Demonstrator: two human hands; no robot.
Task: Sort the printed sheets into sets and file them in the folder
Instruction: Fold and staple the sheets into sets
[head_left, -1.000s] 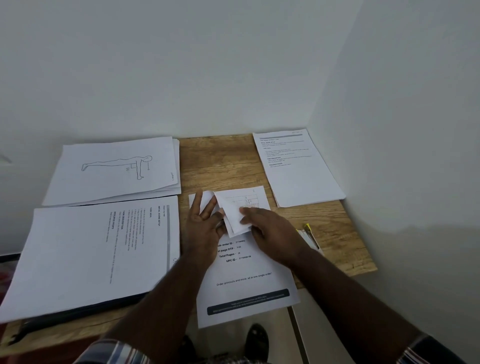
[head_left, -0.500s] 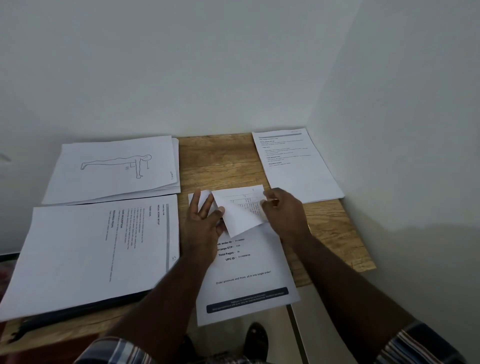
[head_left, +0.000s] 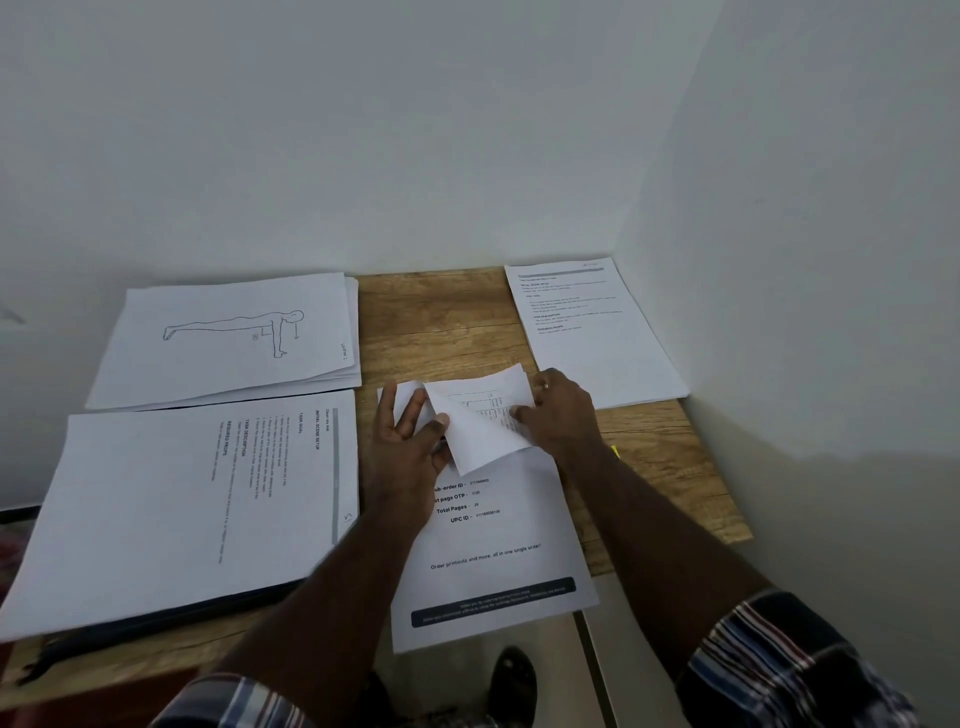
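While folded back, sheet lengthwise nearward.

Both forearms reach forward, left hand spread flat with fingers straight, right hand curled, fingertips pinching.
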